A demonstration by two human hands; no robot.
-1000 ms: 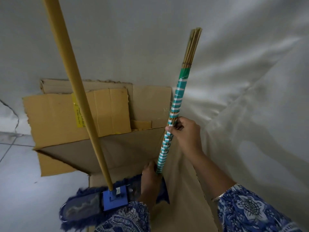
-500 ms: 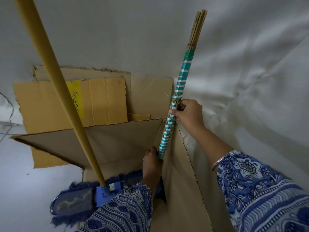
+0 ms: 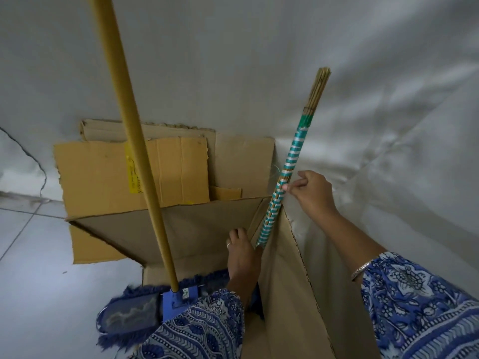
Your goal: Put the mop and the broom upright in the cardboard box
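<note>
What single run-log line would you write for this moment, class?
step: standing broom in cardboard box | left hand: holds broom low | right hand: fingers touch broom | mop: standing

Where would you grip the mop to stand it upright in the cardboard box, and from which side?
I'd grip the mop midway up its yellow pole: slim, round and bare, easy for fingers to wrap, while the blue head is wide and floppy. Come from the near side: cardboard flaps stand behind it, and the broom crowds its right.

White cloth (image 3: 363,99) (creased) hangs behind; pale tiled floor (image 3: 31,255) at left
</note>
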